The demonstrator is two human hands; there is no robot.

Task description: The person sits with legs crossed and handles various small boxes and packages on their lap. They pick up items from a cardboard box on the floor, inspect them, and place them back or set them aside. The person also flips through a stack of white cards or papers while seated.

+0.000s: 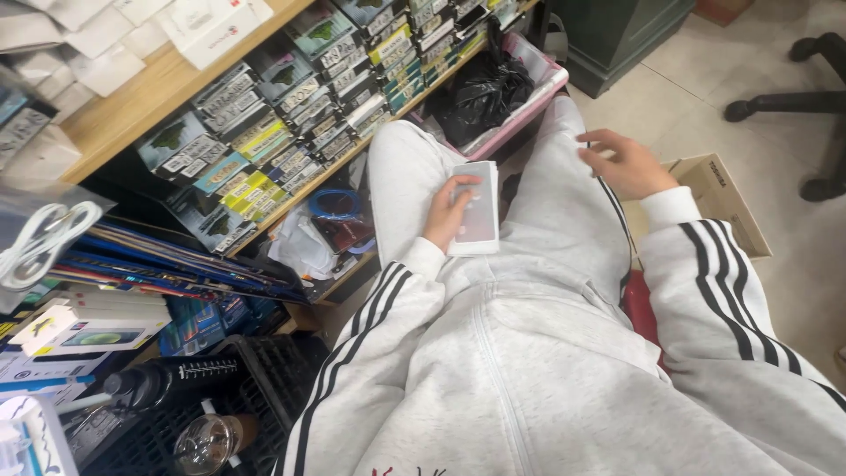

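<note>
Two grey-sleeved arms with black stripes fill the bottom half of the frame, over a grey zip sweatshirt (493, 370) and matching grey pants (564, 211), so the person is sitting down, knees pointing toward the top middle. Next biggest thing is the wooden shelf (167, 84) running across the upper left, packed with rows of small flat packaged boxes (291, 106) standing on edge, and white boxes stacked above that. Lower left corner has a black plastic crate (264, 379) with a dark bottle (159, 383) lying on it and more boxed stuff around it. Top middle there's a pink bin (533, 97) with a black plastic bag (485, 92) in it. Over on the right, an open cardboard box (718, 198) sits on the tiled floor, and part of an office chair base shows in the upper right corner.

Now the small stuff: a flat white box (477, 209) lies on the left thigh, about center frame. The left hand (448, 211) is clamped on it, thumb lying across its face, other fingers hidden behind its left edge. The right hand (621, 163) hovers over the right thigh, right of center, fingers spread apart and loosely curled, holding nothing.
</note>
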